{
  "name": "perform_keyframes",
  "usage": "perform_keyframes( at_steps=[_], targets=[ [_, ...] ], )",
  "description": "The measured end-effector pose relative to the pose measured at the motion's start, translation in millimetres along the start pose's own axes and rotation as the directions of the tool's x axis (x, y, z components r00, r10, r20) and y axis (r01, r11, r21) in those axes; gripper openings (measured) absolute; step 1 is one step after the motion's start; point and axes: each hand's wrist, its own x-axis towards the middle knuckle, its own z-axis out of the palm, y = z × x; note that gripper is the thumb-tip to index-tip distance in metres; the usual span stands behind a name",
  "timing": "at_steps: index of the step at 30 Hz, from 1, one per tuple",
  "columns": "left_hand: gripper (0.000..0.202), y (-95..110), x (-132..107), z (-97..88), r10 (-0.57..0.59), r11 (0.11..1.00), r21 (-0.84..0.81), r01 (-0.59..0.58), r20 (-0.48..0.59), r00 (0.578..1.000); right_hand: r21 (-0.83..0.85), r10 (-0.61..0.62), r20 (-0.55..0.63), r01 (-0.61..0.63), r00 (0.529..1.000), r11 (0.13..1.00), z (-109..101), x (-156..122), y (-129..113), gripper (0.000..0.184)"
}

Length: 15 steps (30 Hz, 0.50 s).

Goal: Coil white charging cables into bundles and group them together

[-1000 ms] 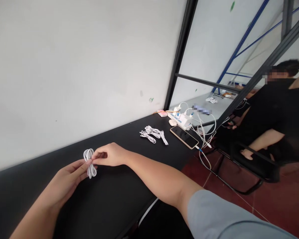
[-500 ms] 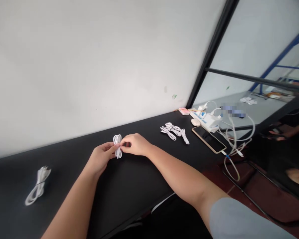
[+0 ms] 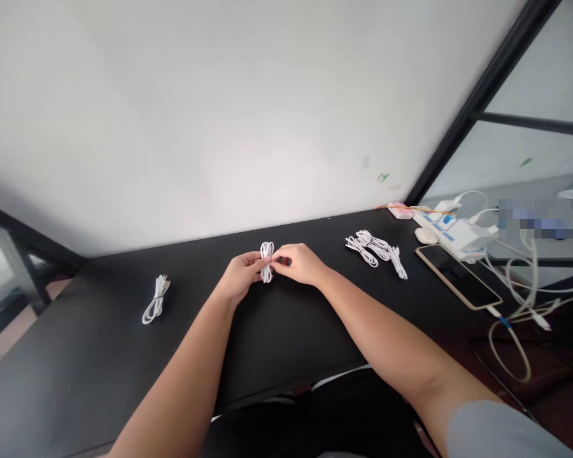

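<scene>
A white cable [image 3: 267, 247], coiled into a bundle, stands out between my two hands over the black table. My left hand [image 3: 241, 272] is closed around its left side, thumb across the front. At the middle of the bundle, the thumb and forefinger of my right hand [image 3: 302, 263] are pinched together. Whatever lies between those fingertips is too small to make out. To the left lies a second white cable bundle [image 3: 156, 301] with a dark tie around it. Several more tied white cables [image 3: 373, 245] lie to the right.
A phone [image 3: 459, 277] with a cable plugged in lies at the right, by a white power strip [image 3: 451, 232] full of chargers. Near it are a round white case [image 3: 426, 236] and a pink box [image 3: 400, 210]. A white wall [image 3: 219, 114] rises behind the table.
The view has turned left, so everything sits further right in the picture and the table's left end shows. Both hands stay at the same bundle in nearly the same pose.
</scene>
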Motion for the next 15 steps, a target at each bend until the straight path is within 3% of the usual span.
perform_keyframes(
  at_steps=[7,15],
  targets=[
    [0.045,-5.7,3.0,-5.9,0.011,1.0,-0.017,-0.011,-0.008,1.0,0.015,0.03,0.01,-0.031,0.999,0.999,1.0,0.5,-0.9,0.011],
    [0.044,-8.1,5.7,-9.2,0.041,0.998,-0.039,-0.041,0.001,0.999,0.175,0.143,-0.014,-0.138,0.99,0.975,4.4,0.1,0.5,0.012]
  ],
)
